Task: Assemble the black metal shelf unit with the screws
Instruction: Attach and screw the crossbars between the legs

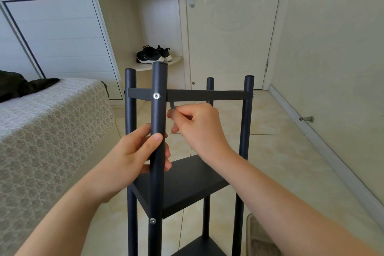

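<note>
The black metal shelf unit (pixel 187 183) stands upright on the tiled floor right in front of me, with round posts and flat shelves. My left hand (pixel 137 151) grips the nearest post (pixel 159 81) at mid height. A silver screw (pixel 156 96) sits in that post at the top shelf frame (pixel 207 95), and another screw (pixel 153 221) sits lower down. My right hand (pixel 197 124) pinches a thin grey hex key (pixel 172 105) just right of the post, below the top frame. The key's tip is apart from the upper screw.
A bed with a patterned cover (pixel 41 131) lies close on the left. A closed door (pixel 228 27) and a corner shelf with black shoes (pixel 153 54) are behind the unit. A wall runs along the right, with a doorstop (pixel 306 119) near the floor.
</note>
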